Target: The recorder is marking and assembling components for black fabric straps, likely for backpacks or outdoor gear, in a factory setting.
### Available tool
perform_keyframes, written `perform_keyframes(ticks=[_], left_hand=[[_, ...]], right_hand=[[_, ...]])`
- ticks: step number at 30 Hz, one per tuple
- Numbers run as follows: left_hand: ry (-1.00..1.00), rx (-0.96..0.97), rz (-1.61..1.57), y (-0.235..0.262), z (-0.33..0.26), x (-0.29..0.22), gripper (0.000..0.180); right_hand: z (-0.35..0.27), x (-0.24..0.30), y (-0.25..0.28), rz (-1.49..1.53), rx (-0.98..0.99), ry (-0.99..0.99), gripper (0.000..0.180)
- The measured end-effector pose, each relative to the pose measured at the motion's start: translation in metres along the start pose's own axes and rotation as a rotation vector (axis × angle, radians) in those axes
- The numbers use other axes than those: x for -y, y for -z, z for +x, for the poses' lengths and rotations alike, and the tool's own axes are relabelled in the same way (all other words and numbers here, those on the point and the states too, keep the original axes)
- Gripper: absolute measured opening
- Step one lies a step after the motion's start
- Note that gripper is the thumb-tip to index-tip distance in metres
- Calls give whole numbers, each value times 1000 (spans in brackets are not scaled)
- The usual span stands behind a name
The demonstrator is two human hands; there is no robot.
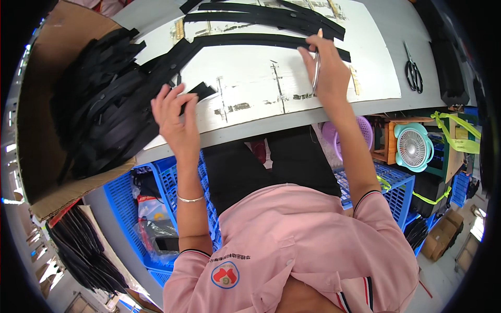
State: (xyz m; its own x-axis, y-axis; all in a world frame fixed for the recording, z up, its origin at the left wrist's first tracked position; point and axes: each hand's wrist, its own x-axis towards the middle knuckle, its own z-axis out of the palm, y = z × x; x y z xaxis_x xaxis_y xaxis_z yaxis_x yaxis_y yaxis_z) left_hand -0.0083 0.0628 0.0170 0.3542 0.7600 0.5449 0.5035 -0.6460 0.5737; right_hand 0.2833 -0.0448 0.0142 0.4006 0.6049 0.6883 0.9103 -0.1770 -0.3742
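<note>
A long black strip [261,40] lies flat on the pale work board [250,78], running from under the right hand [329,73] across to beyond the left hand [175,117]. Its far end is pressed down by the right fingers, which are also closed on a slim metal tool [316,68]; the near end [201,91] is touched by the spread left fingers, though a firm pinch cannot be confirmed. The strip is judged light, thin and limp, likely to sag if lifted mid-length, so both ends are best held. About three more strips [266,15] are counted beyond the right hand, many uncounted in the cardboard box [47,62] left of the left hand, and one pair of scissors [413,70] right of the right hand.
</note>
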Motion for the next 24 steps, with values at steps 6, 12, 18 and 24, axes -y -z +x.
perform_keyframes(ticks=[6,12,18,24], left_hand=[[-64,276,-251,-69,2,-49,6],[-131,276,-246,-107,-6,-87,16],[-137,302,-93,-75,-23,-74,32],[16,223,156,-23,-35,-35,38]], right_hand=[[-55,44,25,166,-8,95,30],[-81,21,42,8,233,112,36],[-78,-47,77,-103,227,32,35],[-79,-71,89,-134,204,-1,28]])
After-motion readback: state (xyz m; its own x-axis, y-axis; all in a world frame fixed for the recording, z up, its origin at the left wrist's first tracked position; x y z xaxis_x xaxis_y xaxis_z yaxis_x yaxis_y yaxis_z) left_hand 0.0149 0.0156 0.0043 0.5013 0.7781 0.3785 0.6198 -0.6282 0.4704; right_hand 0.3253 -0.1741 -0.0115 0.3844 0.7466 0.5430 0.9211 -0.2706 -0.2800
